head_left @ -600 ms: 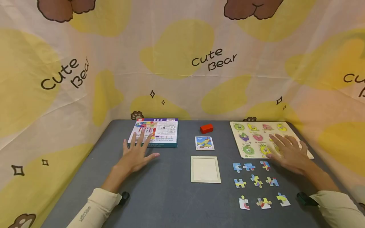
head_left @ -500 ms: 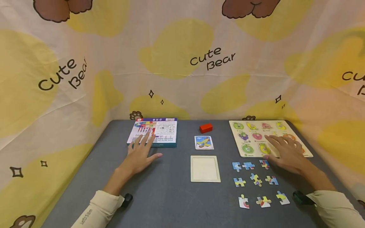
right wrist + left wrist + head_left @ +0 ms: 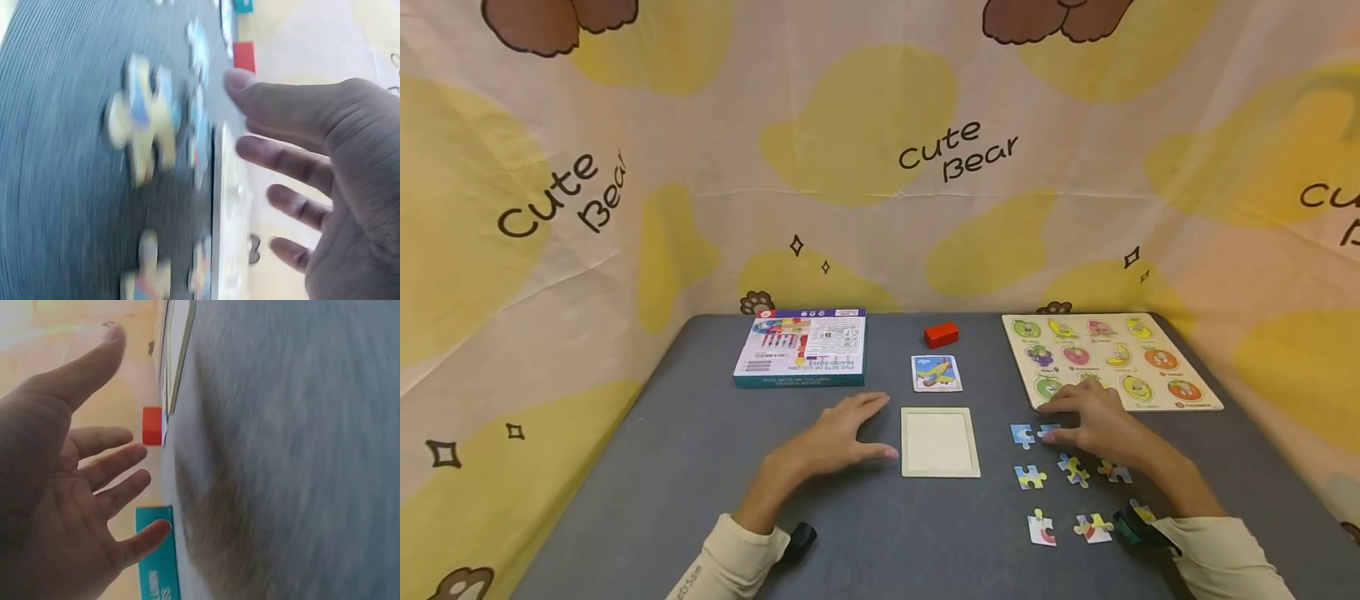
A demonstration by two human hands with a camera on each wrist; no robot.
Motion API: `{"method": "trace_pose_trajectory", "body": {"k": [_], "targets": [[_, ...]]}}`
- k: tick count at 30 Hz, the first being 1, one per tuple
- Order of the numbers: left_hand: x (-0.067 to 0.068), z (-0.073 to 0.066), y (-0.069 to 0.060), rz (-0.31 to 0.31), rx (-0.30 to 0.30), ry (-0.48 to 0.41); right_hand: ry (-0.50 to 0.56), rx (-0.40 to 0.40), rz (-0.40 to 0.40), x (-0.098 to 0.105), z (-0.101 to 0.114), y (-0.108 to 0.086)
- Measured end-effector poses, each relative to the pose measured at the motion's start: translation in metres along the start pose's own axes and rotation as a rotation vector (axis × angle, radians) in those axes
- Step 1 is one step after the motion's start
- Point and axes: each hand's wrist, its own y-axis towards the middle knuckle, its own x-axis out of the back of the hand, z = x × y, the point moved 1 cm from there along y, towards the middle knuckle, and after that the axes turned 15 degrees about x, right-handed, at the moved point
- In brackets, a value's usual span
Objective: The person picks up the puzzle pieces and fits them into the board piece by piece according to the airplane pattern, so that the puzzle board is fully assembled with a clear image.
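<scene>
My left hand (image 3: pixel 831 437) hovers just left of a pale square puzzle tray (image 3: pixel 940 477), fingers extended and thumb apart, holding nothing. My right hand (image 3: pixel 1101 425) is over the top row of loose jigsaw pieces, beside the lower edge of the fruit puzzle board (image 3: pixel 1018 371). Its thumb partly covers a blue jigsaw piece (image 3: pixel 1045 430); another blue piece (image 3: pixel 1022 435) lies to the left of it. In the right wrist view the fingers are loosely bent, with nothing between them, and a yellow-blue jigsaw piece (image 3: pixel 147 119) lies below. The right hand and wrist hide some pieces.
Behind the tray lies an airplane picture card (image 3: pixel 936 373), with a red block (image 3: pixel 941 335) farther back. A flat boxed set (image 3: pixel 801 350) sits at the back left. More jigsaw pieces, such as a white-and-red one (image 3: pixel 1041 529), lie nearer. Patterned cloth (image 3: pixel 850 167) encloses the table.
Both hands have moved inward: the left from the box to beside the tray, the right from the fruit board down and left over the jigsaw pieces. The view has shifted slightly.
</scene>
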Motion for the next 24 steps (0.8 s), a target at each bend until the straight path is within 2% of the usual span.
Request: {"method": "trace_pose_trajectory", "body": {"k": [3,6,18,24], "targets": [[-0.008,-0.004,0.002,0.038,0.001,0.009,0.034,0.011,0.022,-0.005,0.006,0.006],[-0.013,-0.006,0.004,0.047,-0.003,0.026,0.048,0.021,0.033,-0.009,0.010,0.010],[-0.021,-0.014,0.003,0.054,-0.017,0.051,0.044,0.015,0.029,-0.017,0.018,0.014],[-0.027,-0.014,0.004,0.023,-0.041,0.059,0.050,0.012,0.022,-0.017,0.020,0.015]]}}
